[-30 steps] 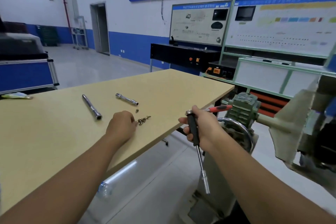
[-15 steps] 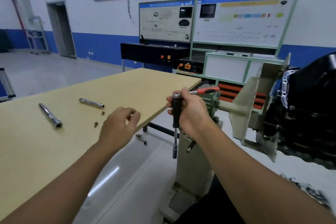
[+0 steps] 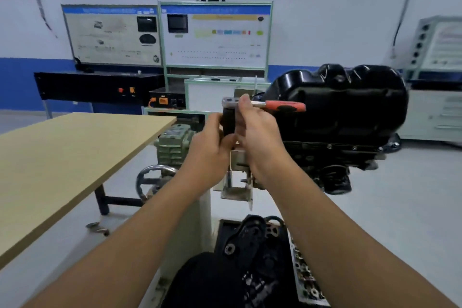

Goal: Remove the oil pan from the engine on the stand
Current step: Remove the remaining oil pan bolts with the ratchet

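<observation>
Worktop, engine stand and floor: carriers and their loads

Worktop (image 3: 62, 157): pale wood-coloured board on a dark metal leg frame, at left, its visible surface bare of tools in this view. Engine stand (image 3: 185, 220): pale upright column just beside the worktop's near right corner, with a green gearbox (image 3: 173, 144) and a handwheel (image 3: 152, 177) on its left side; it carries the black engine (image 3: 332, 157) at right, the glossy black oil pan (image 3: 345, 97) uppermost. Floor (image 3: 400, 207): pale grey; dark engine parts (image 3: 260, 252) lie on it at the foot of the stand, and a small metal piece (image 3: 97, 229) lies under the worktop's edge.
</observation>
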`<action>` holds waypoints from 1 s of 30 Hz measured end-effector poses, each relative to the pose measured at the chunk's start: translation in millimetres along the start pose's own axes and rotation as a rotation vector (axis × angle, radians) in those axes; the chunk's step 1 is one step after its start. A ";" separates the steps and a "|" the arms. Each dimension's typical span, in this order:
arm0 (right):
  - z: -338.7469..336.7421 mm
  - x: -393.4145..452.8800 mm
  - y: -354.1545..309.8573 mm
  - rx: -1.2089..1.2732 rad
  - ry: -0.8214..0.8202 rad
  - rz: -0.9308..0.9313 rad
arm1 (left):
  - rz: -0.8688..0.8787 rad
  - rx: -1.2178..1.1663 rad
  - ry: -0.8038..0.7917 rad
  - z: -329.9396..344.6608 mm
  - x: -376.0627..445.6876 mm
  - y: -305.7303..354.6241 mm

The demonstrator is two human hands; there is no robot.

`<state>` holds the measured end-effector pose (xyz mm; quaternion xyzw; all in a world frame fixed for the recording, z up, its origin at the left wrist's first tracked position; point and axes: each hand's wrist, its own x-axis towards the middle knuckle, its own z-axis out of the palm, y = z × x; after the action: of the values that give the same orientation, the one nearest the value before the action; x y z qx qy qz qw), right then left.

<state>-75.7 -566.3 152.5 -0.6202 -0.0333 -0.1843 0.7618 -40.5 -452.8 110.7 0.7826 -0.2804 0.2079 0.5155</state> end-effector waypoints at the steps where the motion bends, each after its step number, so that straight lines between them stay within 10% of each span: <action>1: -13.1 -1.9 -6.1 -0.174 0.050 -0.042 | 0.036 0.017 0.008 5.3 10.8 7.1; 7: -77.3 -16.0 -74.2 -0.992 0.411 -0.953 | 0.108 -0.025 0.015 28.6 60.7 34.0; 12: -93.4 17.8 -102.9 -1.330 0.084 -0.537 | 0.098 -0.136 -0.018 41.4 78.3 39.1; 30: -67.0 50.0 -132.5 -1.515 -0.239 -0.571 | 0.101 -0.343 -0.047 47.2 89.7 21.9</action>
<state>-83.8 -664.0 274.8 -0.9498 -0.1375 -0.2764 0.0509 14.8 -523.4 163.0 0.6725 -0.3627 0.1645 0.6238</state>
